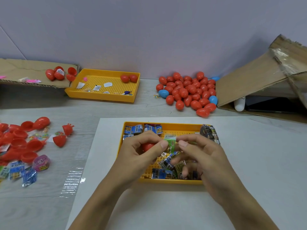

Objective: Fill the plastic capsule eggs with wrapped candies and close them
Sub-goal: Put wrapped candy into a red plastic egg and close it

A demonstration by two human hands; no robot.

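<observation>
Both hands meet above a yellow tray (167, 181) that holds several wrapped candies (163, 173). My left hand (141, 151) curls around a red capsule egg half (147, 146). A green wrapped candy (171, 143) sits between the two hands; the thumb and fingers of my right hand (201, 155) pinch it, and my left thumb touches it too. The egg half is mostly hidden by my fingers.
A pile of closed red and blue eggs (189, 93) lies at the back right beside a cardboard box (259, 77). Open red egg halves (21, 140) and more candies (20, 173) lie at the left. A second yellow tray (103, 97) stands at the back.
</observation>
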